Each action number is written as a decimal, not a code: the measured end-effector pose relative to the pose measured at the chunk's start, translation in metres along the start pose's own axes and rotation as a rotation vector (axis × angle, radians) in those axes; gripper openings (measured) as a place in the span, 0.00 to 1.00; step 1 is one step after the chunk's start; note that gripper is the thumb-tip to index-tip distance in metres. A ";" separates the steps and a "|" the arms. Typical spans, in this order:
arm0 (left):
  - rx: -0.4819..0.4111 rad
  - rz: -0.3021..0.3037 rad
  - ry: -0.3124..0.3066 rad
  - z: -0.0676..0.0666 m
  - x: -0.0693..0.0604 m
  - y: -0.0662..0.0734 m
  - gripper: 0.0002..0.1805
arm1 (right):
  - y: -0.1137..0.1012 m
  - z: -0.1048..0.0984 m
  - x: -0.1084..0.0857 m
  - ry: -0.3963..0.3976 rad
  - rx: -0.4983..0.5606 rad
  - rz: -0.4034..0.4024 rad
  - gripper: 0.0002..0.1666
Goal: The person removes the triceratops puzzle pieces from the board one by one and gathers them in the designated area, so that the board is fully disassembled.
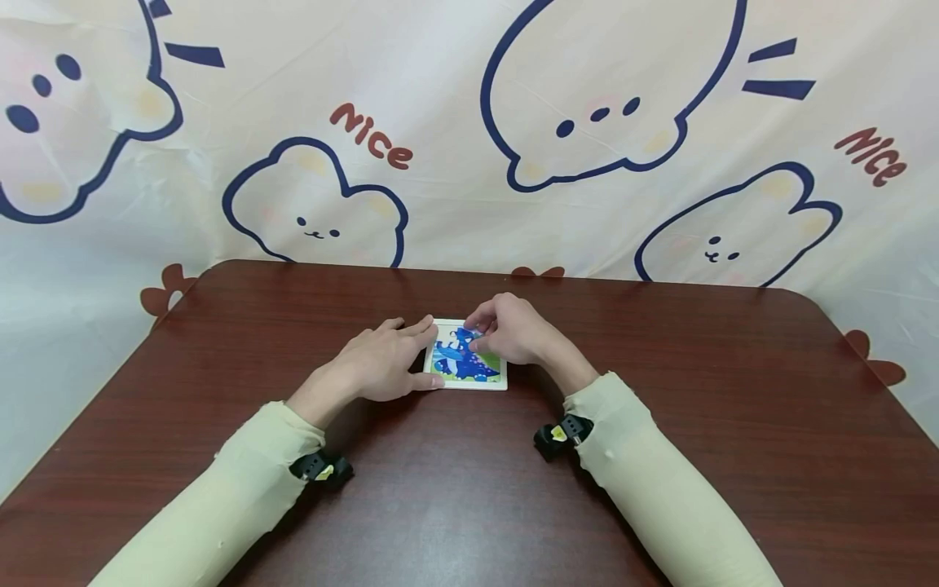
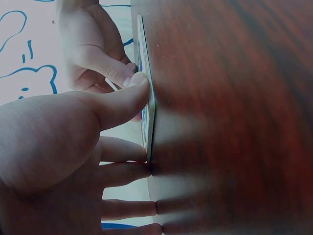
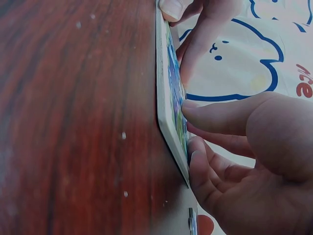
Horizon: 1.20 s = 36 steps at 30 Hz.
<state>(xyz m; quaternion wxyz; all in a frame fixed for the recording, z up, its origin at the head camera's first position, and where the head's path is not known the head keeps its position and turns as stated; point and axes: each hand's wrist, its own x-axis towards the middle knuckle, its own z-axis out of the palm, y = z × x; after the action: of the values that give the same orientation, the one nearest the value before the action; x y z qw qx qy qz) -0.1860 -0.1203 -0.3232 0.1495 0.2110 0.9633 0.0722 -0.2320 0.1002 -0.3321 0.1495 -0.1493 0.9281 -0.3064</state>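
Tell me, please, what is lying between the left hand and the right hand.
In the head view, the white-framed picture lies between the left hand and the right hand.

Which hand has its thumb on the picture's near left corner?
The left hand, fingers extended at the picture's left side. The right hand instead reaches over it from the right, fingers bent.

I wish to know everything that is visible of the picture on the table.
The picture is a thin, rectangular panel with a white border and a blue, dinosaur-like figure among green patches; its material is unclear. It lies flat on the table. The left hand touches its left end with thumb and finger; the right hand partly hides its upper right, thumb seemingly touching.
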 end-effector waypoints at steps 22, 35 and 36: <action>0.004 -0.008 0.000 0.000 0.000 0.000 0.49 | -0.004 0.000 0.001 -0.008 -0.016 0.012 0.20; 0.005 -0.002 0.010 0.000 0.000 0.000 0.49 | -0.005 0.001 0.001 0.002 -0.023 0.006 0.20; 0.005 -0.003 0.008 0.000 0.000 0.000 0.49 | -0.005 0.001 0.001 0.002 -0.023 0.009 0.20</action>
<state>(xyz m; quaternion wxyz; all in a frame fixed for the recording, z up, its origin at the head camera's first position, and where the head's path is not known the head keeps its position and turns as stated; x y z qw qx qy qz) -0.1856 -0.1201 -0.3226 0.1453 0.2097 0.9643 0.0706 -0.2315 0.0956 -0.3302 0.1481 -0.1467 0.9324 -0.2951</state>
